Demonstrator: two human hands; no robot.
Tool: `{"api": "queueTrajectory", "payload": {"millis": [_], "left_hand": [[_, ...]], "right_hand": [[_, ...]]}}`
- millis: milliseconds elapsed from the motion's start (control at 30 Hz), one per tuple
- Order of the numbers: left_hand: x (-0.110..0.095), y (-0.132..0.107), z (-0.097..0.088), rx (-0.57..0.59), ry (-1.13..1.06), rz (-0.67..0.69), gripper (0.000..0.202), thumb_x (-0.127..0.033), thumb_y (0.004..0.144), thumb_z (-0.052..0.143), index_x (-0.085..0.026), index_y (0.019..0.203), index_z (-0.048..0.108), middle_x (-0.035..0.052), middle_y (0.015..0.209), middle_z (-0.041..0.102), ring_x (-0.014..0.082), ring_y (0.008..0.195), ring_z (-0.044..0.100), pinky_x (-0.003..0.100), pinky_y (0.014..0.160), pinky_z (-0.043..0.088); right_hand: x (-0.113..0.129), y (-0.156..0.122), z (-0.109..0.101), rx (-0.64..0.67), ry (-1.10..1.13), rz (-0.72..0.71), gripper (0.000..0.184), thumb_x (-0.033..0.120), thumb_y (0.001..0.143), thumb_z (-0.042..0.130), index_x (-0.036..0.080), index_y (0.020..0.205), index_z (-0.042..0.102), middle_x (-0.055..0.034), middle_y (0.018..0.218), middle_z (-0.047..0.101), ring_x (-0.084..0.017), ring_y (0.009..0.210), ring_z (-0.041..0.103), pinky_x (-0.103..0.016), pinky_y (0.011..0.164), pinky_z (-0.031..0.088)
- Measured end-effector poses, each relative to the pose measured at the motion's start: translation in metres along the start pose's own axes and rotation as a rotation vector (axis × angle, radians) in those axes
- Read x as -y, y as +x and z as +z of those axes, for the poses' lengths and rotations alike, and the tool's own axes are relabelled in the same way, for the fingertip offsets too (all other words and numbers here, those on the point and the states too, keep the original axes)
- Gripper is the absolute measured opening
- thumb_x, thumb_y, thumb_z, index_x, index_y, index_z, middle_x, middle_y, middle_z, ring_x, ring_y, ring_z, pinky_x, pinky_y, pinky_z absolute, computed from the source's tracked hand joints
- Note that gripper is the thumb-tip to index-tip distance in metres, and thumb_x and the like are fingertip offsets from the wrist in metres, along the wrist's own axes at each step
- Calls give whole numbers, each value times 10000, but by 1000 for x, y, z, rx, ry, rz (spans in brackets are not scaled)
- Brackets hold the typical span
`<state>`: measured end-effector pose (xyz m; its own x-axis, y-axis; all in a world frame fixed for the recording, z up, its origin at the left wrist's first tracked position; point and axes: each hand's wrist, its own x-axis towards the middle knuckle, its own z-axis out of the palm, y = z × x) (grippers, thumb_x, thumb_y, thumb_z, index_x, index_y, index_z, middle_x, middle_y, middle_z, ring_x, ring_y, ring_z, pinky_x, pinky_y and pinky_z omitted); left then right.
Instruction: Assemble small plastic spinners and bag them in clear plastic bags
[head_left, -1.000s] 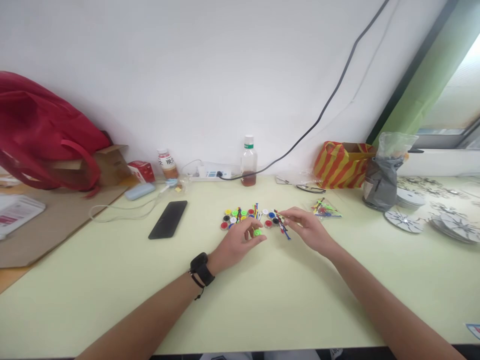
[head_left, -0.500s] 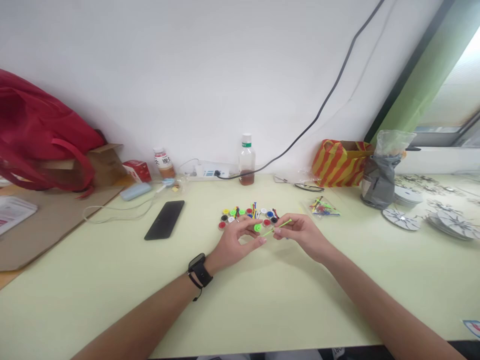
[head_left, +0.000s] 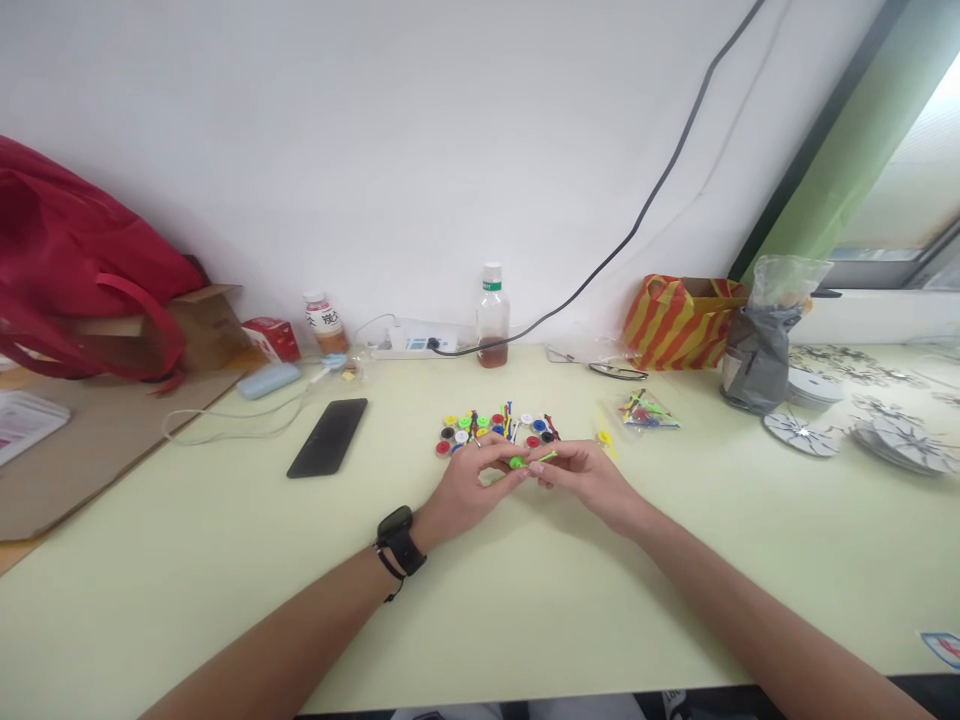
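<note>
My left hand point(head_left: 471, 487) pinches a small bright green plastic disc point(head_left: 517, 463) between thumb and fingers. In my right hand point(head_left: 592, 480) is a thin green plastic stick point(head_left: 548, 457), its outer end showing above the fingers. The fingertips of both hands almost meet, and disc and stick come together there; whether the stick sits in the disc is hidden. Just beyond my hands lie several small coloured discs point(head_left: 444, 448) and a few bundles of coloured sticks point(head_left: 508, 412), partly covered by my fingers. A yellow piece point(head_left: 605, 438) lies right of them.
A black phone point(head_left: 328, 438) lies left of my hands. At the back stand a bottle point(head_left: 493, 320) and a power strip point(head_left: 420, 342). A clear bag of coloured pieces point(head_left: 643, 412), a striped bag point(head_left: 675, 325) and grey slotted discs point(head_left: 801, 436) are on the right.
My right hand has moved left toward my left hand, bringing the green stick to the green disc. The gap between the hands has closed, and the yellow piece has come into view.
</note>
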<state>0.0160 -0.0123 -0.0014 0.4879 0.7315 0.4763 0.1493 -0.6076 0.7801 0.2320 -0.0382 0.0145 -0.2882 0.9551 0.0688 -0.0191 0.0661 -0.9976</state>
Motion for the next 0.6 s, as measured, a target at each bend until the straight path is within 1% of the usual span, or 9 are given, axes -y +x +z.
{"api": "queueTrajectory", "payload": {"millis": [67, 200, 367, 500, 600], "left_hand": [[0, 0, 0, -2, 17, -1, 249, -314, 963, 702, -259, 1194, 777, 83, 1073, 702, 208, 1024, 672, 326, 830, 631], [1, 0, 0, -6, 33, -8, 233, -309, 959, 707, -252, 1174, 778, 86, 1088, 714, 212, 1028, 679, 334, 847, 627], [2, -1, 0, -5, 47, 4, 246, -278, 964, 701, -237, 1195, 774, 87, 1118, 751, 210, 1033, 706, 331, 902, 604], [2, 0, -1, -6, 76, 14, 245, -265, 958, 708, -246, 1192, 777, 79, 1126, 764, 211, 1031, 714, 326, 892, 591], [3, 0, -1, -4, 96, 14, 235, -270, 946, 725, -254, 1173, 784, 67, 1101, 772, 210, 1018, 711, 325, 886, 580]], "right_hand": [[2, 0, -1, -13, -13, -5, 306, 491, 776, 852, 222, 910, 799, -22, 828, 708, -151, 714, 575, -314, 704, 486], [5, 0, -4, -57, -41, -14, 320, 488, 777, 852, 214, 917, 762, -27, 877, 704, -148, 727, 565, -297, 676, 463], [-1, 2, -10, -14, -83, -38, 281, 446, 812, 830, 191, 873, 729, -37, 896, 710, -163, 785, 603, -301, 720, 464], [-6, 4, -12, 17, -122, -57, 266, 437, 837, 807, 188, 874, 719, -36, 882, 703, -170, 784, 610, -306, 722, 468], [-4, 3, -13, 18, -139, -68, 260, 437, 852, 793, 191, 889, 719, -38, 889, 702, -171, 779, 604, -308, 713, 464]]}}
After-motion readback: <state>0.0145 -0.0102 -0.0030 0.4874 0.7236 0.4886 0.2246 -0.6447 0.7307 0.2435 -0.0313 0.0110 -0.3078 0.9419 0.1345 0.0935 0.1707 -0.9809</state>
